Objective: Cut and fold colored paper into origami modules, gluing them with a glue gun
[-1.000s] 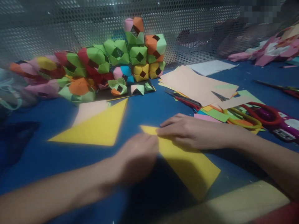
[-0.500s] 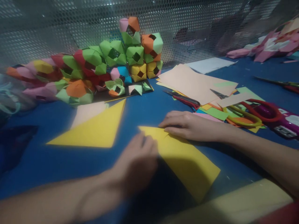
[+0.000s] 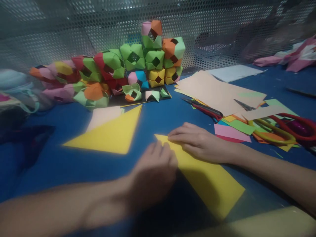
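Note:
A folded yellow paper (image 3: 219, 184) lies slantwise on the blue table, its narrow tip pointing away from me. My left hand (image 3: 154, 171), slightly blurred, has its fingers curled at the paper's left edge close to that tip. What its fingertips do is partly hidden. Flat across the upper right edge of the same sheet rests my right hand (image 3: 197, 141), fingers stretched out and pressing down. To the left, a second yellow paper folded into a triangle (image 3: 113, 138) overlaps a pale pink sheet (image 3: 105, 115).
Several folded paper cubes (image 3: 133, 57) are stacked against a perforated metal panel (image 3: 98, 26). Pale sheets (image 3: 217, 89), red-handled scissors (image 3: 306, 126), yellow-handled scissors (image 3: 276, 131) and coloured paper scraps (image 3: 232, 130) lie at right. A beige strip (image 3: 271, 223) crosses the near edge.
The view has swung left, so most things appear further right. My right hand sits nearer the paper's tip; my left hand stays at the left edge.

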Demonstrator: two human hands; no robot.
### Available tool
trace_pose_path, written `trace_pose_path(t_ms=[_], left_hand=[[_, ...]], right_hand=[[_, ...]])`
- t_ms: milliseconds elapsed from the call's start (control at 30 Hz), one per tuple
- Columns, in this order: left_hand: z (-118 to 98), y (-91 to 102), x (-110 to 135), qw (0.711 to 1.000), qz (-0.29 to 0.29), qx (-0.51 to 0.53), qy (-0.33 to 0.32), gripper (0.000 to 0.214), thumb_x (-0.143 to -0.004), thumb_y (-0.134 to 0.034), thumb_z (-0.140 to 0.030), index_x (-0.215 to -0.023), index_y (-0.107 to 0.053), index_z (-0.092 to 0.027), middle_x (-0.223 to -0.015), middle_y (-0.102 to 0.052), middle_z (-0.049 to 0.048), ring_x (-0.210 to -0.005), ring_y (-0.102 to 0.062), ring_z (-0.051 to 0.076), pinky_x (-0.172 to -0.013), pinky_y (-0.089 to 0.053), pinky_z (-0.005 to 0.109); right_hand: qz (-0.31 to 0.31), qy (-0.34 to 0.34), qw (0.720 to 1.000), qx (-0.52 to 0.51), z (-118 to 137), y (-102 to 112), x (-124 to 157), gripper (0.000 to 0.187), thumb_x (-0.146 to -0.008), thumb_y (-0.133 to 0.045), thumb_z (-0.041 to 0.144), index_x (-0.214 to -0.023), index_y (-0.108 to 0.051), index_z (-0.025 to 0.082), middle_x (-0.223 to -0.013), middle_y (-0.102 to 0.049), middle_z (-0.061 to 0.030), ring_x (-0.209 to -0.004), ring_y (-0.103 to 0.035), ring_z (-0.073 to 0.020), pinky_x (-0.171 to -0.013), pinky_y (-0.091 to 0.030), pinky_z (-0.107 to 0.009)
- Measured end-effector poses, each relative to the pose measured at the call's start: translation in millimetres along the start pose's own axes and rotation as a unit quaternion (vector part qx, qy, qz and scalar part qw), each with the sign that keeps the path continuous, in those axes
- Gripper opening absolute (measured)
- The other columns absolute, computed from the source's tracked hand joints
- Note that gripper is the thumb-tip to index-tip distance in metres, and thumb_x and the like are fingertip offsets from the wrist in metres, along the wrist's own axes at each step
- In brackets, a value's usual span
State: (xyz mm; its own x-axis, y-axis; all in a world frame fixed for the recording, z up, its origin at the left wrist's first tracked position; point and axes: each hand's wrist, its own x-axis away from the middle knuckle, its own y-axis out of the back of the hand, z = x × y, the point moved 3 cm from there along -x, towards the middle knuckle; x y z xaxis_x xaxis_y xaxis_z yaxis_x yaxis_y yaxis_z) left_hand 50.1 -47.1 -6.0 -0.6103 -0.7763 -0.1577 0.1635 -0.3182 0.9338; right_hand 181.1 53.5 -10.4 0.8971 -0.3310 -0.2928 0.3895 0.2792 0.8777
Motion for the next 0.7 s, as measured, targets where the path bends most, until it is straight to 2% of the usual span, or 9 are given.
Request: trace_pose_path(t_ms=[100,233,300,467,600,700], left_hand=[[15,-1.9,-7,0.997,0.018,0.07,0.023,0.018,-0.086,-0.042,-0.012,-0.082,-0.059,-0.013,-0.08,-0.061,0.0086,-0.073,-0.058,0.023,-0.066,-0.048,0.037],[41,-9.5,-14,0.975,0.022,0.206,0.084,0.016,-0.092,-0.043,-0.02,-0.09,-0.057,-0.012,-0.094,-0.057,0.0085,-0.083,-0.054,0.018,-0.074,-0.048,0.033],[47,-12.8,-15,0.969,0.016,0.228,0.094,0.015,-0.092,-0.047,-0.023,-0.091,-0.057,-0.012,-0.098,-0.056,0.0089,-0.088,-0.052,0.019,-0.077,-0.046,0.033],[44,-15.6,-14,0.986,0.002,0.159,0.043,0.019,-0.094,-0.042,-0.021,-0.088,-0.059,-0.013,-0.098,-0.058,0.0098,-0.089,-0.05,0.022,-0.077,-0.042,0.037],[39,-16.6,-13,0.993,0.032,0.111,0.009,0.021,-0.094,-0.038,-0.017,-0.087,-0.058,-0.013,-0.088,-0.059,0.0078,-0.08,-0.051,0.021,-0.072,-0.04,0.035],[38,-13.6,-13,0.996,0.048,0.08,0.003,0.019,-0.093,-0.039,-0.015,-0.089,-0.057,-0.013,-0.09,-0.06,0.008,-0.08,-0.052,0.022,-0.073,-0.04,0.037]], right_hand=[[0.006,0.009,1.0,0.017,1,-1,0,0.036,-0.089,-0.038,0.01,-0.117,-0.061,0.013,-0.116,-0.064,-0.012,-0.099,-0.053,-0.023,-0.085,-0.044,-0.041],[0.006,0.016,0.999,0.029,2,-2,-1,0.037,-0.089,-0.037,0.01,-0.117,-0.061,0.011,-0.117,-0.063,-0.0132,-0.095,-0.051,-0.0236,-0.081,-0.045,-0.041],[0.005,0.017,0.999,0.032,2,-1,-1,0.037,-0.089,-0.037,0.01,-0.117,-0.061,0.011,-0.117,-0.063,-0.0131,-0.094,-0.051,-0.0235,-0.081,-0.044,-0.041],[0.006,0.018,0.999,0.035,0,-2,0,0.036,-0.089,-0.038,0.01,-0.117,-0.061,0.012,-0.117,-0.064,-0.012,-0.097,-0.052,-0.0238,-0.083,-0.044,-0.042],[0.01,0.028,0.999,0.044,0,-2,-1,0.036,-0.091,-0.037,0.012,-0.117,-0.061,0.011,-0.119,-0.063,-0.0131,-0.097,-0.051,-0.0246,-0.082,-0.044,-0.042],[0.029,0.027,0.998,0.057,3,1,-2,0.035,-0.09,-0.037,0.012,-0.116,-0.061,0.01,-0.118,-0.063,-0.0136,-0.096,-0.052,-0.025,-0.081,-0.044,-0.042]])
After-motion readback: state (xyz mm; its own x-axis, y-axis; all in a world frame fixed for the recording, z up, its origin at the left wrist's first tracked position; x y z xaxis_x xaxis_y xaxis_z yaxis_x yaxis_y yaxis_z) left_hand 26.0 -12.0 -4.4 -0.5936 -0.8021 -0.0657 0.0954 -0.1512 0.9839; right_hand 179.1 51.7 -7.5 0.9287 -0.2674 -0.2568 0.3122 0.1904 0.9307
